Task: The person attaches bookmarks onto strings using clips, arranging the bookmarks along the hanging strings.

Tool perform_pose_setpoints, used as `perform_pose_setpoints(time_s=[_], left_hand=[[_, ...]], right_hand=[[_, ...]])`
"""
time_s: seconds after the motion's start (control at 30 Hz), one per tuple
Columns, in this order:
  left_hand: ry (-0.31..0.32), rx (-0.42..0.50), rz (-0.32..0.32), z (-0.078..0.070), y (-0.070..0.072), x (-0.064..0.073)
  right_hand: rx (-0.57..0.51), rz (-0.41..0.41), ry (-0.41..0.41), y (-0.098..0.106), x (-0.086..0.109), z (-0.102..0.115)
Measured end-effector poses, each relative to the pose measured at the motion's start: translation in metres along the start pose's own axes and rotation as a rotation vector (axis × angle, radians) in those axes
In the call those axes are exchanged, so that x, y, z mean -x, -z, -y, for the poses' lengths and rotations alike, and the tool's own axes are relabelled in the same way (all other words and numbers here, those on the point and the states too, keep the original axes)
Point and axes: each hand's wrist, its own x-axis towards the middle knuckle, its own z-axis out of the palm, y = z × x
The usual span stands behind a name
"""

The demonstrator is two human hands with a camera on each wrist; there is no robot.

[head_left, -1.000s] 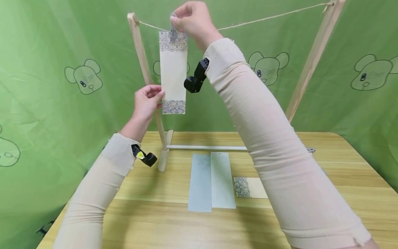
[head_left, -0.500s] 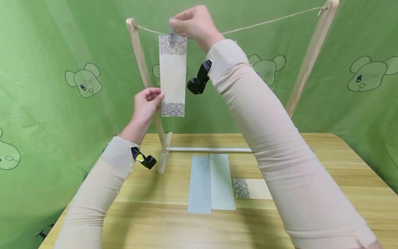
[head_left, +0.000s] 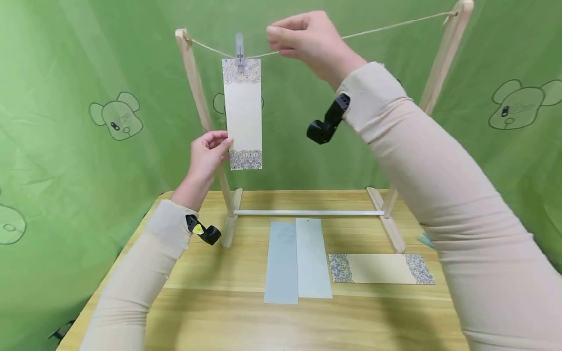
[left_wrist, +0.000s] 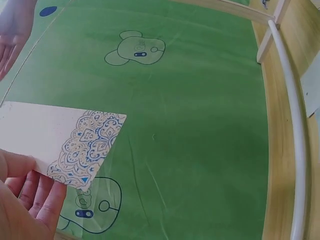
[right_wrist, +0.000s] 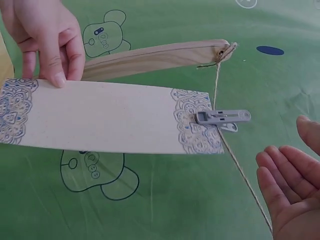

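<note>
A cream bookmark-like card (head_left: 244,114) with blue patterned ends hangs upright from a string (head_left: 395,25) by a grey clothespin (head_left: 240,52) clipped at its top edge. My left hand (head_left: 208,153) pinches the card's left edge near the lower pattern, thumb in front, as the left wrist view shows too. To the right of the clothespin and apart from it is my right hand (head_left: 311,44), holding nothing. In the right wrist view that hand's fingers (right_wrist: 287,175) are loosely extended, with the clothespin (right_wrist: 222,117) gripping both card and string.
The string runs between two wooden posts (head_left: 195,83) joined by a white rod (head_left: 307,212). On the wooden table (head_left: 219,312) lie two pale blue cards (head_left: 281,263) side by side and another patterned cream card (head_left: 382,268). A small teal object (head_left: 426,240) is partly behind the right sleeve.
My right hand has let go of the clothespin and moved right. The clothespin stays clipped on the card and string. My left hand still pinches the card.
</note>
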Motion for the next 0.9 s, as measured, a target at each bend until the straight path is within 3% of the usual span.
perform_pose_setpoints(time_s=[0.3,0.43,0.67,0.9], left_hand=[[-0.025,-0.026,0.03,0.01,0.003,0.005],[-0.028,-0.05,0.016,0.016,0.009,0.009],[-0.031,-0.049,0.032,0.027,0.019,0.021],[-0.002,-0.085,0.054,0.044,0.025,0.032]], right_hand=[[-0.101,0.026,-0.025,0.043,0.036,-0.017],[-0.085,0.022,-0.056,0.06,0.051,-0.029],[0.067,0.011,-0.106,0.089,0.075,-0.057],[0.006,0.002,-0.124,0.119,0.097,-0.089]])
